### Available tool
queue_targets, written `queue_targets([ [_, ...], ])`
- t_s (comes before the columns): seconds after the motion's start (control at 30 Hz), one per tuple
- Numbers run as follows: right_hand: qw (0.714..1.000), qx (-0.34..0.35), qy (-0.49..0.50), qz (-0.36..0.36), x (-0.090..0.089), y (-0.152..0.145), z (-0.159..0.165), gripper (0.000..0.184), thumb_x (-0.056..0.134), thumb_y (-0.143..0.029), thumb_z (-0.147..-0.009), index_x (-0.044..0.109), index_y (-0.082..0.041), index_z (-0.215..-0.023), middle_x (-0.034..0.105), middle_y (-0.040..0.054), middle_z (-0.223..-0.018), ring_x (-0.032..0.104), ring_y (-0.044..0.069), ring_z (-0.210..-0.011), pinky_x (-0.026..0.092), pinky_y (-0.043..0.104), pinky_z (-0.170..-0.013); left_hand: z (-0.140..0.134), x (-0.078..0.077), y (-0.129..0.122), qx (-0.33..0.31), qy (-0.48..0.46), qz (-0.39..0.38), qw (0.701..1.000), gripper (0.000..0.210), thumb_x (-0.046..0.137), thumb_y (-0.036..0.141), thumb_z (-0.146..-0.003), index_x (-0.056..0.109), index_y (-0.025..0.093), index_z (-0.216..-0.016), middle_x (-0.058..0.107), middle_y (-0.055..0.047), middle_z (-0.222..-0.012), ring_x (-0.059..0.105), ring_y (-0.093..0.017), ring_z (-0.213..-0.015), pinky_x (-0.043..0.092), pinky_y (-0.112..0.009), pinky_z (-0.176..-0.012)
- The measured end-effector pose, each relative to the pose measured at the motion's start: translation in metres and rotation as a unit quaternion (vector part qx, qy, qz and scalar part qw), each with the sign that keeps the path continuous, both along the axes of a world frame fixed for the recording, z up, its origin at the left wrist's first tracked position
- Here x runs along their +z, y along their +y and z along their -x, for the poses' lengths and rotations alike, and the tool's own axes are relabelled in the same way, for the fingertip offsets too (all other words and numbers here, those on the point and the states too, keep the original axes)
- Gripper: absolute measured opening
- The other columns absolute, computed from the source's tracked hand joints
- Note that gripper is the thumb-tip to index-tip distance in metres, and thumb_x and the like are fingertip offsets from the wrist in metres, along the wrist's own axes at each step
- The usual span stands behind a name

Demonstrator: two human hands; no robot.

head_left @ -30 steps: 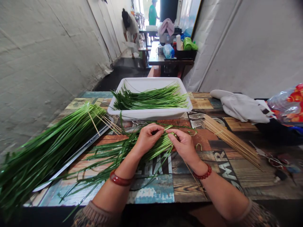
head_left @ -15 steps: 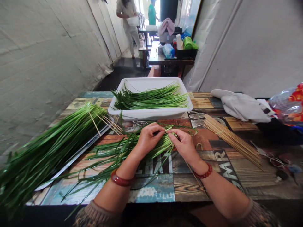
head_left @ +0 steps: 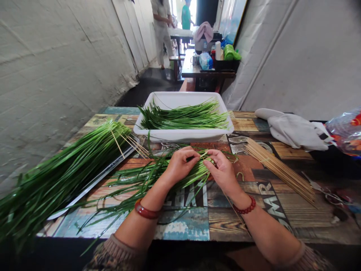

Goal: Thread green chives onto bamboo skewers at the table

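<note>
My left hand (head_left: 184, 162) pinches the pale stem end of a garlic chive (head_left: 203, 154) between thumb and forefinger. Close beside it, my right hand (head_left: 221, 169) is curved, thumb and forefinger apart around the stem ends. Under both hands lies a loose heap of garlic chives (head_left: 135, 178), leaves spreading left, part of it covered by the hands. A thin bamboo skewer (head_left: 237, 213) slants from beneath my right hand toward the table's front edge; its upper end is hidden.
A white tub (head_left: 183, 132) of chives stands at the back. On the left, a large chive bundle (head_left: 64, 169) with several skewers rests on a metal tray (head_left: 93, 184). To the right are a skewer bundle (head_left: 279, 169), scissors (head_left: 324, 190) and a grey cloth cap (head_left: 296, 130). People stand far off.
My right thumb and forefinger have parted slightly from the stem ends. My left hand keeps its pinch. The whole view has shifted a little, so things appear farther right.
</note>
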State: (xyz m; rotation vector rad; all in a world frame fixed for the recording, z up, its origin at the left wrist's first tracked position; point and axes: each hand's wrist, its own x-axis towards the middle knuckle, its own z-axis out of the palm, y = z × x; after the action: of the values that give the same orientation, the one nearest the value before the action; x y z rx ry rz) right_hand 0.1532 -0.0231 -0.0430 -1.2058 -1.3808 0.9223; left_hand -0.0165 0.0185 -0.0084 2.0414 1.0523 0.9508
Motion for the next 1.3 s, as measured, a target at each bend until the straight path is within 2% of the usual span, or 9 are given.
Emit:
queue_targets([
  [0.07, 1.0, 0.008, -0.001, -0.002, -0.001, 0.0, 0.0, 0.036, 0.061, -0.032, -0.085, 0.055, -0.021, -0.119, 0.067, 0.0015, -0.085, 0.063, 0.016, -0.073, 0.049, 0.028, -0.067, 0.001, 0.001, 0.0, -0.004, -0.005, 0.008, 1.0, 0.014, 0.059, 0.017, -0.083, 0.072, 0.016, -0.076, 0.064, -0.003, -0.073, 0.059, -0.014, -0.071, 0.043, -0.025, -0.067],
  [0.17, 1.0, 0.018, -0.016, -0.008, -0.001, -0.001, -0.001, 0.034, 0.059, -0.031, -0.087, 0.055, -0.022, -0.12, 0.066, 0.0006, -0.083, 0.062, 0.015, -0.071, 0.048, 0.027, -0.066, 0.001, 0.002, -0.001, -0.012, -0.017, 0.02, 1.0, 0.015, 0.059, 0.018, -0.084, 0.071, 0.016, -0.076, 0.065, -0.003, -0.073, 0.059, -0.014, -0.072, 0.043, -0.025, -0.068],
  [0.43, 1.0, -0.007, -0.017, -0.003, -0.001, -0.001, 0.001, 0.024, 0.06, -0.031, -0.085, 0.055, -0.022, -0.106, 0.066, 0.0025, -0.087, 0.064, 0.017, -0.077, 0.049, 0.028, -0.07, -0.001, -0.001, -0.001, -0.017, 0.01, 0.006, 1.0, 0.015, 0.058, 0.015, -0.084, 0.072, 0.015, -0.077, 0.064, -0.003, -0.073, 0.059, -0.014, -0.072, 0.042, -0.024, -0.068],
  [0.6, 0.998, -0.032, -0.048, -0.01, -0.003, 0.001, -0.001, 0.016, 0.06, -0.033, -0.085, 0.055, -0.021, -0.094, 0.06, -0.0004, -0.079, 0.057, 0.014, -0.068, 0.044, 0.025, -0.063, -0.004, 0.002, -0.005, -0.039, 0.054, -0.009, 0.998, 0.016, 0.056, 0.016, -0.085, 0.072, 0.016, -0.083, 0.064, -0.004, -0.076, 0.059, -0.015, -0.075, 0.043, -0.025, -0.068],
  [0.73, 1.0, -0.019, -0.023, -0.008, -0.006, 0.005, -0.003, 0.017, 0.06, -0.035, -0.086, 0.054, -0.021, -0.094, 0.06, -0.0013, -0.077, 0.058, 0.014, -0.066, 0.043, 0.024, -0.062, -0.002, 0.003, -0.006, -0.051, 0.062, -0.002, 0.997, 0.014, 0.058, 0.022, -0.085, 0.07, 0.016, -0.091, 0.069, -0.006, -0.086, 0.062, -0.018, -0.082, 0.046, -0.027, -0.075],
  [0.83, 1.0, -0.002, 0.003, 0.003, -0.007, 0.007, -0.004, 0.02, 0.058, -0.039, -0.088, 0.054, -0.021, -0.097, 0.062, -0.0005, -0.078, 0.059, 0.014, -0.066, 0.045, 0.024, -0.06, -0.001, 0.0, -0.005, -0.059, 0.092, 0.01, 0.994, 0.02, 0.057, 0.028, -0.088, 0.068, 0.016, -0.099, 0.071, -0.008, -0.093, 0.064, -0.019, -0.084, 0.046, -0.028, -0.076],
  [1.0, 0.999, 0.0, 0.027, 0.022, -0.006, 0.005, -0.004, 0.027, 0.053, -0.044, -0.091, 0.057, -0.021, -0.104, 0.065, 0.0022, -0.084, 0.061, 0.015, -0.068, 0.048, 0.025, -0.059, -0.003, -0.006, -0.005, -0.053, 0.123, 0.014, 0.991, 0.026, 0.046, 0.028, -0.093, 0.067, 0.015, -0.085, 0.068, -0.005, -0.077, 0.059, -0.016, -0.07, 0.042, -0.025, -0.066],
  [1.1, 1.0, -0.002, -0.002, 0.022, -0.005, 0.006, -0.004, 0.027, 0.053, -0.045, -0.09, 0.061, -0.02, -0.096, 0.066, 0.0024, -0.082, 0.062, 0.016, -0.07, 0.049, 0.026, -0.061, -0.005, -0.008, -0.005, -0.041, 0.131, 0.015, 0.99, 0.026, 0.047, 0.028, -0.092, 0.065, 0.015, -0.078, 0.064, -0.002, -0.07, 0.055, -0.014, -0.065, 0.038, -0.023, -0.062],
  [1.3, 0.996, 0.025, -0.043, 0.073, -0.011, 0.007, -0.005, 0.026, 0.051, -0.045, -0.09, 0.058, -0.021, -0.083, 0.058, -0.0027, -0.063, 0.053, 0.012, -0.044, 0.04, 0.023, -0.04, -0.006, -0.011, -0.003, -0.028, 0.168, 0.037, 0.985, 0.022, 0.052, 0.023, -0.087, 0.066, 0.015, -0.073, 0.062, -0.001, -0.067, 0.054, -0.013, -0.063, 0.034, -0.023, -0.06],
])
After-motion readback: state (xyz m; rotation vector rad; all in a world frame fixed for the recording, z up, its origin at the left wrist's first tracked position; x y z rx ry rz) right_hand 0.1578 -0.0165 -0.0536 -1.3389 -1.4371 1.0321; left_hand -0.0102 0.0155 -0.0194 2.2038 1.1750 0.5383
